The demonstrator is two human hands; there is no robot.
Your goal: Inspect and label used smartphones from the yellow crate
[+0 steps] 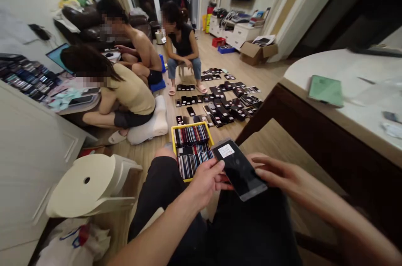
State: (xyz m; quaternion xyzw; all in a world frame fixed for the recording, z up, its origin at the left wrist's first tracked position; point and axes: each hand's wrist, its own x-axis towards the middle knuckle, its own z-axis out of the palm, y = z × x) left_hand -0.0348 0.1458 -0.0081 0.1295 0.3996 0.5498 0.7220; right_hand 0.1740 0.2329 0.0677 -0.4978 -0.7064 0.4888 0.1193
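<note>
- Two bare hands meet at one dark phone (241,172), held tilted above the lap, a white label near its upper end.
- The left hand (209,178) grips the phone's left edge, thumb on the front and fingers beneath.
- The right hand (278,172) lies at the right edge, fingers partly extended; whether it grips, I cannot tell.
- Just beyond the phone, a yellow crate (211,131) on the floor holds upright rows of thin items, probably phones too, though they are small in view.
- Past the crate, many dark phones (220,107) lie in rows and piles on the wooden floor (150,132).
- To the left stands a cream stool (103,180); to the right, a green case (325,90) rests on a white tabletop (361,69).
- Three people sit farther off.
</note>
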